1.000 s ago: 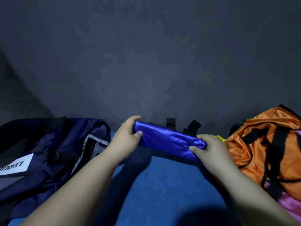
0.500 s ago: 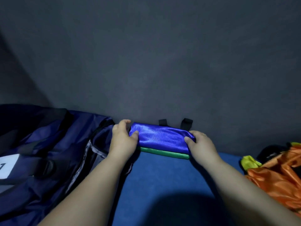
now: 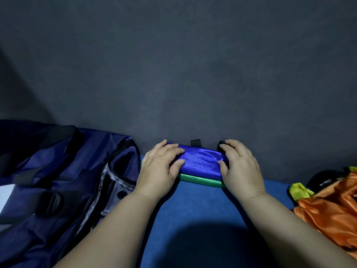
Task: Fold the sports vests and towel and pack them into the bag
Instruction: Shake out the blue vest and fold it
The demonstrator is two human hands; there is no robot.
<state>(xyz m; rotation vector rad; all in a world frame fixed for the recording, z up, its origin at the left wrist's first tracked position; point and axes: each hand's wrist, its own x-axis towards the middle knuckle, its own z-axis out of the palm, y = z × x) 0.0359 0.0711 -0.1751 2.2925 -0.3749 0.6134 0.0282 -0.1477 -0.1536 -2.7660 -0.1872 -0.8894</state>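
Pressing blue vest (image 3: 201, 161) atop green vest (image 3: 201, 179), left grip (image 3: 162, 165) and right grip (image 3: 240, 166) flat, released, on its ends

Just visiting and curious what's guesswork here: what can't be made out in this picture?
Head view:
Navy bag interior: dark, behind its own flap.
White label: cut by left edge.
Green vest: only an edge shows under blue vest.
Blue vest's ends: under left hand and right hand.
Orange vest: cut by right edge.
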